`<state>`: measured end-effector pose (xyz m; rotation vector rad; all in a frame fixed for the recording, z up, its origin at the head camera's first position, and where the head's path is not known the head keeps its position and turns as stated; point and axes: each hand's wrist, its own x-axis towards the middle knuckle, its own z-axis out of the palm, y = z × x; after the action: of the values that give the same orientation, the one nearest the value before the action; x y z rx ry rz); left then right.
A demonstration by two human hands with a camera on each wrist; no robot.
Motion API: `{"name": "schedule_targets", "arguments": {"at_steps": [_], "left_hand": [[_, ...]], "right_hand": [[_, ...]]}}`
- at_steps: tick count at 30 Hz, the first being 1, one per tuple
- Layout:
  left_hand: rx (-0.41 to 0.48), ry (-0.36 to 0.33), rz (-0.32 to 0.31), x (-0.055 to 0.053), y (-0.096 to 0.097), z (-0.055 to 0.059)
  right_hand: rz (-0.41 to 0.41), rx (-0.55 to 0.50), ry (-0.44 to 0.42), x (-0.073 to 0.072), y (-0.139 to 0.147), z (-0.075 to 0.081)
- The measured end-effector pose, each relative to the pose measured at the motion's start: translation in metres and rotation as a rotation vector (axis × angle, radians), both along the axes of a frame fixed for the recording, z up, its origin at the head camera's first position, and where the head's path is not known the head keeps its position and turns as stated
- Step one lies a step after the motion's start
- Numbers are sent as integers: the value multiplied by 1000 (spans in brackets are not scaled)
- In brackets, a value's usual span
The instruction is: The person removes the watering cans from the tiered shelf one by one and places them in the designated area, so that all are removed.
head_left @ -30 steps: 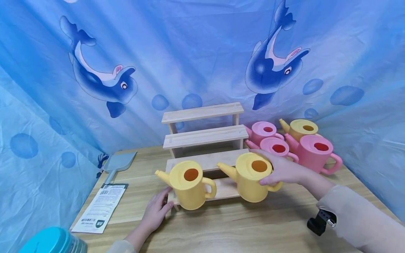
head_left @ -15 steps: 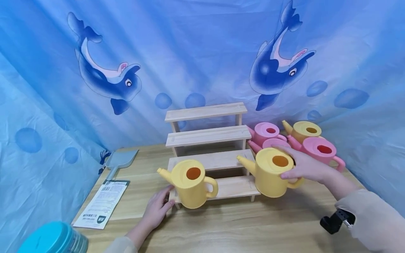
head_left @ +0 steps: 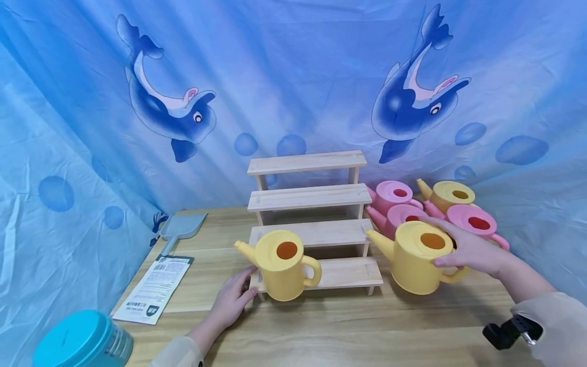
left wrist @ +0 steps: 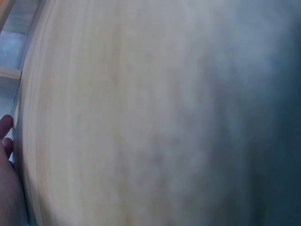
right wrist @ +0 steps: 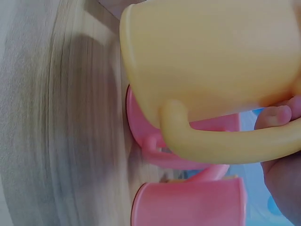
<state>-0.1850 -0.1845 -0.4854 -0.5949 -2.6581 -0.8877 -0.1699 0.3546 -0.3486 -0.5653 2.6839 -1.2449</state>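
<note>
My right hand [head_left: 468, 250] grips a yellow watering can [head_left: 415, 265] high on its right side, above the handle. The can hangs right of the wooden step stand [head_left: 316, 234], its spout pointing left; in the right wrist view its base stands off the table. My left hand [head_left: 231, 300] holds the left end of the lowest step, thumb in front. On that step, at the left, another yellow watering can [head_left: 281, 272] stands upright, spout left. In the left wrist view only a few fingertips [left wrist: 6, 127] show at the left edge.
Behind the held can stand pink watering cans [head_left: 477, 224] and a yellow one [head_left: 451, 196]. To the left lie a grey-blue dustpan [head_left: 183, 226] and a printed card [head_left: 156, 290]. A blue-lidded tub [head_left: 73, 339] is at front left; a dolphin curtain [head_left: 293, 76] closes off the back.
My right hand has carried the yellow watering can off the front of the lowest step to the right, past the stand's end. My left hand keeps its place on the stand. The view has shifted slightly.
</note>
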Motion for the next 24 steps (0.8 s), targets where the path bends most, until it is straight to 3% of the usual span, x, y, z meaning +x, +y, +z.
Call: {"name": "schedule_targets", "arguments": {"at_steps": [6,19,24], "left_hand": [[5,-4,4,1,1,1],[-8,6,10,-1,1,1],[-5,-1,14,0,1,1]], "right_hand": [[-26,10,57,3,13,-10],[-46,-23,-3,6,20,-32],[-70,-13,16,10,19,-39]]}}
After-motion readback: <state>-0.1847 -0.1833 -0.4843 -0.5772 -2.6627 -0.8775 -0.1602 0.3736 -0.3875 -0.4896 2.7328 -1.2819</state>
